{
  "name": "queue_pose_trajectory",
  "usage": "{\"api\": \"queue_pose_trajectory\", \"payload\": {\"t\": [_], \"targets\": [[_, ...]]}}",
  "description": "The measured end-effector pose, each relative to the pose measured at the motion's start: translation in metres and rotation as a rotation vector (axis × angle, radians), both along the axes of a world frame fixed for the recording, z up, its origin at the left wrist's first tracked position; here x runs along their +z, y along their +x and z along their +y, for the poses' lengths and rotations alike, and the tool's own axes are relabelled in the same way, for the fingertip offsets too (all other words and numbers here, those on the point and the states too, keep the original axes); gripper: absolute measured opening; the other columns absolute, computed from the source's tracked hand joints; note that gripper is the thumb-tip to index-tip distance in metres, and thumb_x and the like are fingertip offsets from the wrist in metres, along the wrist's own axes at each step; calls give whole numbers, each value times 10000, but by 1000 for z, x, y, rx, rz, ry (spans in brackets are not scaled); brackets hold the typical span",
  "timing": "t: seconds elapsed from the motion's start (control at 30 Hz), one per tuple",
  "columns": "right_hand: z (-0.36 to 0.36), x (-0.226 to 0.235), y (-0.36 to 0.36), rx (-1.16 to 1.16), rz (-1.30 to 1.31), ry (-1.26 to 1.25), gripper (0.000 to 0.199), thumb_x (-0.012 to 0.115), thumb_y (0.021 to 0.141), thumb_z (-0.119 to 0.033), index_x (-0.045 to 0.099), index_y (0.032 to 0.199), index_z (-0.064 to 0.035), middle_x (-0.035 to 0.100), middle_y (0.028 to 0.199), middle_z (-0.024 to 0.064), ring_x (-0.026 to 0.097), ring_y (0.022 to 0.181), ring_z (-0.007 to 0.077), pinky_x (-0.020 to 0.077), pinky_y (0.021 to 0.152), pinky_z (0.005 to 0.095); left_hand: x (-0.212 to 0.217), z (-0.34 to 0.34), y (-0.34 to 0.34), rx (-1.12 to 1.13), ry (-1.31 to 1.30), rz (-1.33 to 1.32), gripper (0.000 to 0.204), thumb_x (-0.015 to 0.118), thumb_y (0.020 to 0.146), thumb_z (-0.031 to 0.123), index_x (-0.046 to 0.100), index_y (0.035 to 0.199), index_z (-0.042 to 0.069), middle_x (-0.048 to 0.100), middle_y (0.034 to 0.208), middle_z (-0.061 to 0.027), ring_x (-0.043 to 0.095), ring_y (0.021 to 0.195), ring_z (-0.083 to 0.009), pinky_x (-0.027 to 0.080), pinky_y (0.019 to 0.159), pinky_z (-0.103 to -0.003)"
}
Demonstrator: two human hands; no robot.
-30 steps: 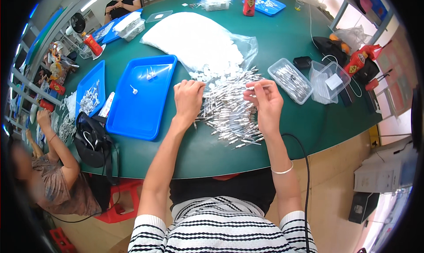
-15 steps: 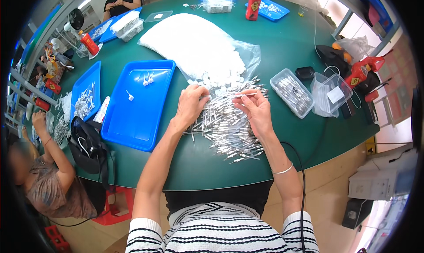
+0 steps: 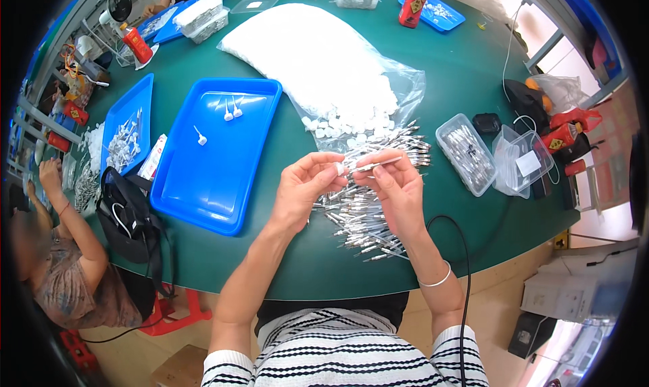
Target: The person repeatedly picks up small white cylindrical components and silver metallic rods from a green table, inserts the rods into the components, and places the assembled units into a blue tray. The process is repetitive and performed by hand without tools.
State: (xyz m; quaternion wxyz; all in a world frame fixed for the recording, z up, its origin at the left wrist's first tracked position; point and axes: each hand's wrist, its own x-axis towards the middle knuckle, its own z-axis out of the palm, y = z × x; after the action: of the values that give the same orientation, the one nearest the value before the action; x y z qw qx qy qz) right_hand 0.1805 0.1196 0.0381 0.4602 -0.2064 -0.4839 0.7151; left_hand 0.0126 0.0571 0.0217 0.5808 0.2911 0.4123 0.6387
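Just over the pile, my two hands almost meet. Between thumb and fingertips, my left hand [image 3: 299, 187] pinches a small white plastic cap [image 3: 339, 168]. Closed round a thin metal-and-white rod [image 3: 380, 164], my right hand [image 3: 399, 187] holds it with one end toward the cap. Whether rod and cap touch is too small to tell. A heap of similar thin rods [image 3: 365, 228] lies under and around my hands. Beyond them, a big clear bag [image 3: 402, 93] spills white caps [image 3: 348, 123]. The blue tray [image 3: 213, 164] on the left holds three white caps with thin stems.
At right stand a clear box of rods [image 3: 466, 154], stacked empty clear boxes [image 3: 520, 150] and a small black case [image 3: 487, 123]. A black bag [image 3: 125, 218] sits at the left edge, near another person's arm [image 3: 84, 235]. A black cable [image 3: 466, 252] runs past my right forearm.
My left hand has come up from the edge of the caps with a white cap and moved toward the right hand. The right hand still holds the rod. The view has shifted slightly.
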Motion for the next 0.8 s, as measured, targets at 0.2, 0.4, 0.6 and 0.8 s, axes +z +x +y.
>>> {"api": "queue_pose_trajectory", "payload": {"t": [0.2,0.4,0.6,0.8], "targets": [[-8,-7,-4,11,49,11,90,504,944,1,534,1029,5,615,1025,121,622,942,166,538,837,316,-3,-3,5,-81,-42,-42,247,600,914,85,615,1142,-7,675,964,-85,649,852,-131,536,723,-258],[-7,-16,-1,-8,29,62,100,506,939,19,541,1030,0,601,1049,113,595,962,153,515,862,309,6,-5,15,-94,-42,-92,257,604,902,74,616,1146,-2,658,1032,-81,634,895,-134,526,754,-277],[-10,-19,0,-24,22,113,113,502,938,28,539,1040,-4,596,1072,130,589,1009,175,511,895,335,-5,-5,9,-111,-91,-125,163,627,897,101,613,1043,29,657,1027,-78,620,863,-117,528,730,-262],[-9,-22,-1,-52,48,156,113,505,940,21,546,1040,-10,593,1093,140,579,1050,198,502,929,366,7,-7,15,-104,-129,-128,128,650,890,119,603,985,46,651,948,-55,619,834,-110,536,693,-250]]}}
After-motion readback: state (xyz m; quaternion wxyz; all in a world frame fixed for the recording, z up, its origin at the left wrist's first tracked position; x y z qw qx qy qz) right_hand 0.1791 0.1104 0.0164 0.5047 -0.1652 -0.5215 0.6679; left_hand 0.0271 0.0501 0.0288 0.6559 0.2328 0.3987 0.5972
